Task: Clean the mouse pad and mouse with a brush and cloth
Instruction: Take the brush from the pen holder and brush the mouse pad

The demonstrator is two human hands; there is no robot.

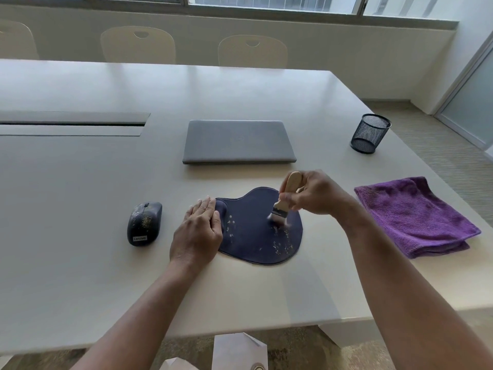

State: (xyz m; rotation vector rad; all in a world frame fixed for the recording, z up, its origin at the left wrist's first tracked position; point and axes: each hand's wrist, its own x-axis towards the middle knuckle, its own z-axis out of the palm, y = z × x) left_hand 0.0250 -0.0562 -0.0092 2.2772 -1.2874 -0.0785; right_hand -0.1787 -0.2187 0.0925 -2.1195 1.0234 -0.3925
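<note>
a person's two bare arms reach over a white table. a dark blue mouse pad lies flat near the table's front edge, with pale crumbs scattered across its middle and right side. the left hand lies palm down on the pad's left edge, over the raised wrist rest, with fingers straight and close together, pressing it down. the right hand grips the pale wooden handle of a small brush, fingers curled round it. the brush stands nearly upright, tilted a little, its bristles touching the pad's upper right part and blurred. a dark mouse sits on the table to the left of the pad, apart from it, dusted with yellowish specks. a folded purple cloth lies to the right of the pad, near the table's right edge. behind the pad rests a closed grey laptop. a black mesh cup stands further right.
</note>
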